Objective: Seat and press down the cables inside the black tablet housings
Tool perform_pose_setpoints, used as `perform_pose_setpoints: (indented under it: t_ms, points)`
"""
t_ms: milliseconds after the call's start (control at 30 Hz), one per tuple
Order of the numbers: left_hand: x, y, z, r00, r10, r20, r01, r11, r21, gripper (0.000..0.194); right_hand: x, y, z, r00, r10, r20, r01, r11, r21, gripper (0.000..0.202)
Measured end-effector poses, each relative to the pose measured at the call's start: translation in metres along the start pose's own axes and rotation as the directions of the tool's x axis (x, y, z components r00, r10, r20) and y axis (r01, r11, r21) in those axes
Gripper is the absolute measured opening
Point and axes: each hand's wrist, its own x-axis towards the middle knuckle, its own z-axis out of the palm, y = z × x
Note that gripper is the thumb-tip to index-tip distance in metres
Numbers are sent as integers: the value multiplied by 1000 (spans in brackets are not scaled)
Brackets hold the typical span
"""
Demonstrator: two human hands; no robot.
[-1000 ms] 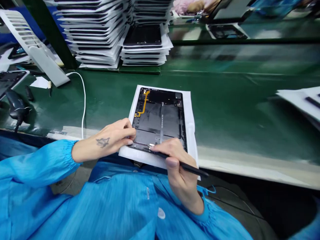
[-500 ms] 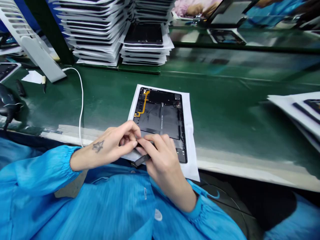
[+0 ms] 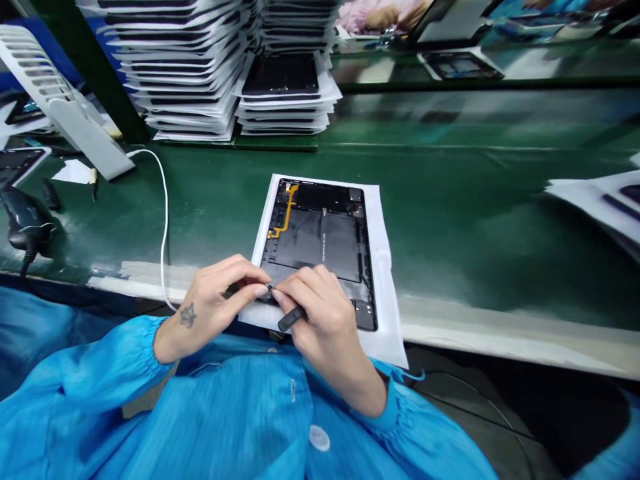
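An opened tablet [image 3: 325,240], black inside with an orange flex cable [image 3: 287,213] at its upper left, lies on a white sheet [image 3: 385,287] at the table's front edge. Over the tablet's lower left corner, my left hand [image 3: 215,297] pinches with thumb and forefinger; whatever is between the fingertips is too small to name. My right hand [image 3: 323,320] grips a dark tool [image 3: 291,319], its thick end sticking out below the fingers. The fingertips of both hands nearly meet beside a small dark part near that corner.
Tall stacks of sheets and panels [image 3: 180,73] stand at the back left. Left of them are a white stand [image 3: 90,133], a white cable [image 3: 164,220] and a black corded device [image 3: 25,220]. More sheets [image 3: 600,200] lie at the right. Another person's hands [image 3: 385,17] show at the top.
My hands have drawn slightly apart at the fingertips, showing more of the tablet's lower left corner. My left hand has shifted left and a little down. The whole view has shifted slightly.
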Motion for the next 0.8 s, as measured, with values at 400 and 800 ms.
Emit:
perform_pose_setpoints:
  t_ms: [400, 800]
  points:
    - [6, -4, -8, 989, 88, 121, -110, 975, 192, 9, -4, 2, -4, 991, -132, 10, 132, 987, -94, 23]
    - [2, -4, -18, 887, 236, 397, -435, 716, 546, 21, -5, 5, -3, 955, -253, 156, 282, 936, -210, 32]
